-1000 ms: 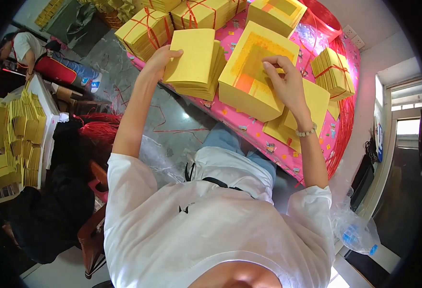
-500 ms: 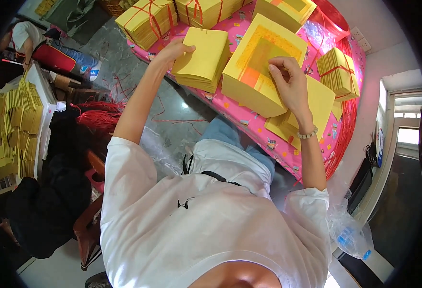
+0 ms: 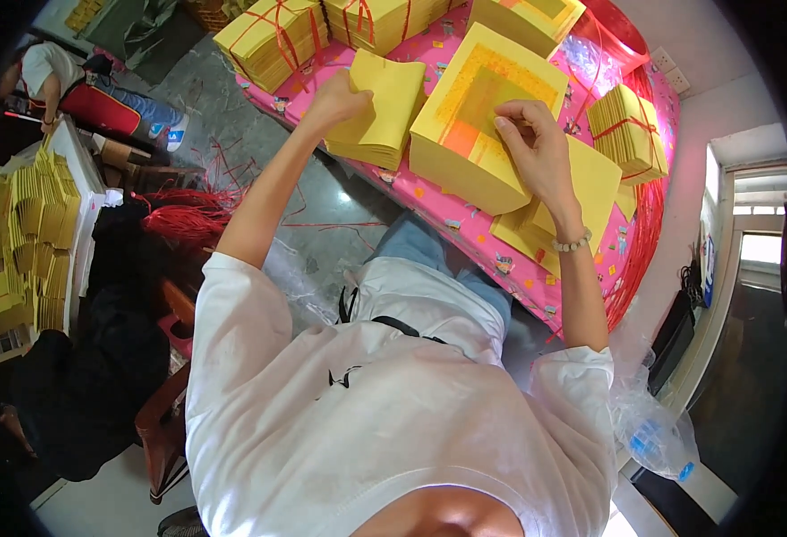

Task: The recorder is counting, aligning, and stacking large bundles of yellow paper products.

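L hand [image 3: 340,98] was curled at the L edge of the folded yellow stack [image 3: 380,103], on the pink tablecloth [image 3: 392,185] nr its edge; couldn't tell if fingers were clamped. Stack's long axis ran away from the person, far end tipped slightly R. Just R of it, printed yellow stack [image 3: 483,121] had its long axis slanting away & R, orange-red block at nr end. R hand [image 3: 537,143] was over it, thumb & index tips close tog.; couldn't tell if a sheet was btwn.

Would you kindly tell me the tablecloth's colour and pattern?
Pink tablecloth with small multicoloured figures; head view.
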Available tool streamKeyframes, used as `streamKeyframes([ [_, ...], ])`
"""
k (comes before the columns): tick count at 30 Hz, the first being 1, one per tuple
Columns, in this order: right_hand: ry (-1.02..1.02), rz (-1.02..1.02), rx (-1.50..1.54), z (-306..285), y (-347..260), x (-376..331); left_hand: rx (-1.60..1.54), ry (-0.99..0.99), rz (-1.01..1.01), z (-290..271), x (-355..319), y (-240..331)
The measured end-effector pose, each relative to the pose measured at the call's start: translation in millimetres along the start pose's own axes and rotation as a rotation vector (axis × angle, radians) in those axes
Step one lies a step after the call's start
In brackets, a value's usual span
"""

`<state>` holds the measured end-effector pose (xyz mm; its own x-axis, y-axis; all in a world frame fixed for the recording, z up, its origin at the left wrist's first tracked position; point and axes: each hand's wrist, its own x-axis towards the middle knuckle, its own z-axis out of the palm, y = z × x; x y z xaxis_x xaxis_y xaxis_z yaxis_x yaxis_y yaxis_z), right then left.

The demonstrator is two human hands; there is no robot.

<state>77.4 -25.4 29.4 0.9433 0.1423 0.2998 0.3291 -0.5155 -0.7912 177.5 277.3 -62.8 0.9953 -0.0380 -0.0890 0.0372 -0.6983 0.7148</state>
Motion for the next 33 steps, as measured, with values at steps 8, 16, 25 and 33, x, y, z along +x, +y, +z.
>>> streamKeyframes([
  [8,0.03,-0.118,-0.059,-22.4,-19.0,-12.7,0.066,0.115,0.047,-5.8,1.0,-7.2],
  [16,-0.14,-0.253,-0.397,-35.2,-28.5,-43.0,-0.338,-0.027,-0.132,-22.5,1.3,-9.5],
  [25,-0.071,-0.272,-0.342,-32.0,-19.6,-45.9,-0.294,0.128,0.041,-21.3,0.2,-16.7],
  [33,-0.01,-0.138,-0.209,-28.2,-18.8,-46.0,-0.213,-0.081,0.534,-33.3,-67.0,92.4],
])
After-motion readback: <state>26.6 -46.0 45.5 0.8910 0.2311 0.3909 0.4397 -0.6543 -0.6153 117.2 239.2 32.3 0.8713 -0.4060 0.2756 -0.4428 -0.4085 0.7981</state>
